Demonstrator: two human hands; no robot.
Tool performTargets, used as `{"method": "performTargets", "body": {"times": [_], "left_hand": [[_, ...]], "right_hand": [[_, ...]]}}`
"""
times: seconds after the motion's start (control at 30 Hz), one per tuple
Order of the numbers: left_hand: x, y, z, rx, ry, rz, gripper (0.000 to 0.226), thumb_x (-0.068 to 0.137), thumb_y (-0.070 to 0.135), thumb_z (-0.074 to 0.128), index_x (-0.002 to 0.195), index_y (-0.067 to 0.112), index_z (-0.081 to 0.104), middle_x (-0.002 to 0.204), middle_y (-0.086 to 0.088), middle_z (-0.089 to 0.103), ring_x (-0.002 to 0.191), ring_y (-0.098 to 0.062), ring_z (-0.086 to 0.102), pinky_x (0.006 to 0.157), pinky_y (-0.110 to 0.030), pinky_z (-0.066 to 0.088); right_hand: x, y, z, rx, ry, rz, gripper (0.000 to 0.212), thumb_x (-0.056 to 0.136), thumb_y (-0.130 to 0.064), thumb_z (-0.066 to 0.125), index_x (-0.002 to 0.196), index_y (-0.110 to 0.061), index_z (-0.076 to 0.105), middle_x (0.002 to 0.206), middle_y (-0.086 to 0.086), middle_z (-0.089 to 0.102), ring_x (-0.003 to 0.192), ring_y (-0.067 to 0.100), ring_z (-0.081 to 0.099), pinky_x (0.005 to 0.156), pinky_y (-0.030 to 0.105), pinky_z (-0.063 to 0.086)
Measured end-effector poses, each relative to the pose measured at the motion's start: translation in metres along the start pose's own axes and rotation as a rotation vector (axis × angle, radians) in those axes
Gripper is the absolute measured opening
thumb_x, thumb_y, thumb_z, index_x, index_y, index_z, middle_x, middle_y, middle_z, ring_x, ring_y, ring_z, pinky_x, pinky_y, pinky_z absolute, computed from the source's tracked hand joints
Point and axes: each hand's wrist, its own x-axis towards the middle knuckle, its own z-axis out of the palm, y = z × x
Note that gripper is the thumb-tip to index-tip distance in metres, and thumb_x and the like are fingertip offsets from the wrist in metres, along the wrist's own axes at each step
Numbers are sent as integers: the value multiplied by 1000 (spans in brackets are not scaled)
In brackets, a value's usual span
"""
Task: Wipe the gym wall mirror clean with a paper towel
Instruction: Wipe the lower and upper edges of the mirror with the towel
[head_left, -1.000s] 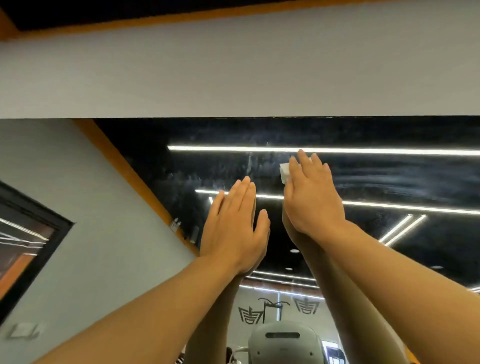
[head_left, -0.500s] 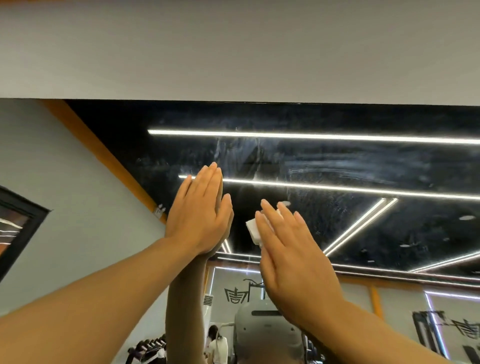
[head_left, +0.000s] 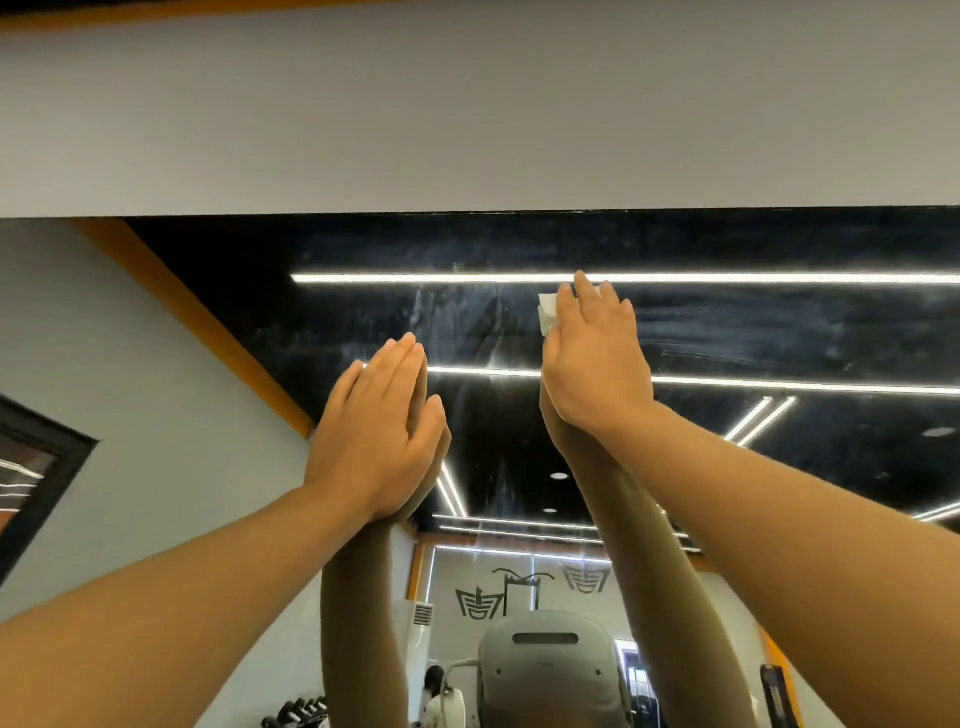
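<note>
Mirror: the wall mirror (head_left: 779, 332) ran below a grey wall band (head_left: 467, 114); its upper zone showed pale streaks and a smeared haze to the right of the hands.
Paper towel: a small white wad (head_left: 546, 310) lay against the glass, high up, just under the top reflected light strip (head_left: 415, 278).
Right hand: the right hand (head_left: 592, 358) pressed the paper towel flat with straight fingers; only the wad's left edge showed past them.
Left hand: the left hand (head_left: 376, 431) rested open and flat on the glass, lower and to the left, holding nothing.
Progress: judged partial; haze and vertical run marks between the hands remained, so the top band looked unfinished and the lower glass was not assessable.
Change: half a second before, the right hand and towel sat lower, beside the left hand; they had since swept up toward the top strip, while the left hand kept its bracing place.
</note>
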Motion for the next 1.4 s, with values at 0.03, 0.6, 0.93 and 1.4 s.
{"method": "performTargets", "body": {"times": [0.03,0.6,0.93,1.4], "left_hand": [[0,0,0,5,1,2,78,90,60,13,157,23,29,164,8,25,152,-9,17,118,-21,-1],[-2,7,-5,78,-41,9,67,97,45,25,156,12,31,162,-5,30,152,-22,23,121,-36,10],[-4,6,-2,67,-20,-13,68,97,47,25,156,15,29,163,-3,28,152,-20,20,120,-30,6],[-7,16,-4,161,-20,-48,70,98,43,14,155,7,31,162,-8,31,151,-23,24,123,-38,14]], "right_hand": [[-10,1,-1,18,9,-10,53,108,-21,28,158,-7,16,167,9,8,154,29,2,124,41,-3],[-151,58,-11,-107,-19,-345,53,101,-29,33,148,-8,45,156,11,39,145,30,35,122,42,21],[-12,65,-26,-125,-76,46,55,108,-24,27,159,-10,11,167,9,4,153,32,0,123,43,-1],[-180,98,-26,-14,23,-179,53,103,-31,30,152,-11,36,159,7,34,149,24,21,119,38,12]]}}
